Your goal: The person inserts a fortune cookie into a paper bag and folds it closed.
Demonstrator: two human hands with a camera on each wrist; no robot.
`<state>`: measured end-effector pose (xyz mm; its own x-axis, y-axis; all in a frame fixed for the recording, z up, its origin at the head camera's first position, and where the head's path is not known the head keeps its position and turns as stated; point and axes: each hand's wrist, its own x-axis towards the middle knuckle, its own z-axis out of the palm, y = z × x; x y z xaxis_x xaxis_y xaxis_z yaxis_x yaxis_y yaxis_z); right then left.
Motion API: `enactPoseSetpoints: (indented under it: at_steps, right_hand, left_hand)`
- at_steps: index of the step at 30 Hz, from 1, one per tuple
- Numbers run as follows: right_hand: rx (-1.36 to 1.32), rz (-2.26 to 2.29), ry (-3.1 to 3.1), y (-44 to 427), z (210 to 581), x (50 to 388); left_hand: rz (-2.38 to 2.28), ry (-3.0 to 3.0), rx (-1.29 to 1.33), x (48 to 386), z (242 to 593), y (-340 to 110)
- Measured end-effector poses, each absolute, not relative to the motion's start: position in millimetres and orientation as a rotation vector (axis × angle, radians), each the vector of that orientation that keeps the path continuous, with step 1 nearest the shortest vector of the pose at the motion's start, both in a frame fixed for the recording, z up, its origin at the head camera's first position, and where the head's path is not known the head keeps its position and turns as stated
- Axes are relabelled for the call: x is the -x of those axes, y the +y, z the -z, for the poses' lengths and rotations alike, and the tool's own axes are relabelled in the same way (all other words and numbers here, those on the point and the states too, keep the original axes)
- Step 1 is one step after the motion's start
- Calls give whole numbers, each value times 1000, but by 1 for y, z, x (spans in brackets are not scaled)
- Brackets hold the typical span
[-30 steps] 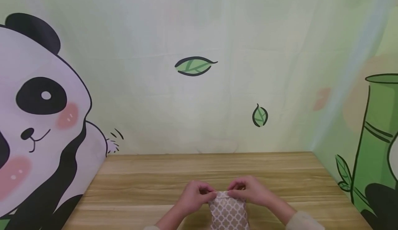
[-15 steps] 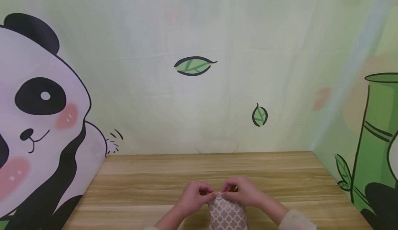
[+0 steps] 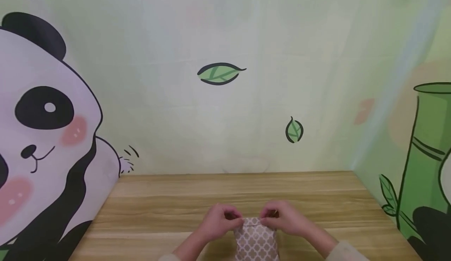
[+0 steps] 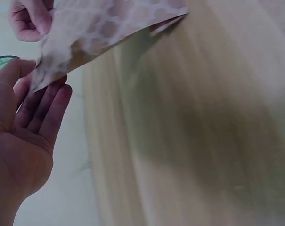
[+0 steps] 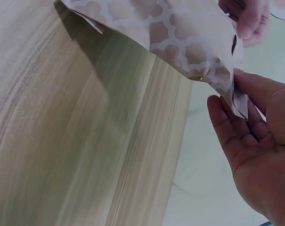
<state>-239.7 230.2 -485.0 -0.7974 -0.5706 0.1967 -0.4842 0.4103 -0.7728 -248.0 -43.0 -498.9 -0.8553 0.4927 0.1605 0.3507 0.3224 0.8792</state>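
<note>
A light-brown paper bag (image 3: 256,242) with a white lattice pattern is held up at the front of the table in the head view, its lower end cut off by the frame. Its top edge shows a narrow fold line. My left hand (image 3: 218,222) pinches the top left corner between thumb and fingers. At the opposite corner, the thumb and fingers of my right hand (image 3: 286,220) pinch the same edge. The left wrist view shows the bag (image 4: 109,23) sloping away from the left hand (image 4: 29,127). In the right wrist view, a folded flap sticks out by the right hand (image 5: 260,136).
The wood-grain table (image 3: 158,206) lies beneath the hands. Behind it hangs a pale green backdrop (image 3: 246,29) with printed leaves, a panda (image 3: 53,143) on the left and green bamboo (image 3: 426,167) on the right.
My right hand slid left along the bag's top edge towards my left hand, then went back right to the corner. The fold line shows again between them. My left hand barely moved.
</note>
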Motion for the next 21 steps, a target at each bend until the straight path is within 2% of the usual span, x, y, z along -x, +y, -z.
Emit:
enactPoseSetpoints:
  at_steps: [11, 21]
  right_hand:
    - [933, 1334, 2529, 224, 480, 242]
    - [942, 1284, 2544, 224, 479, 242]
  left_hand:
    - [-1236, 2398, -997, 266, 462, -35]
    - [-1211, 2388, -972, 265, 460, -28]
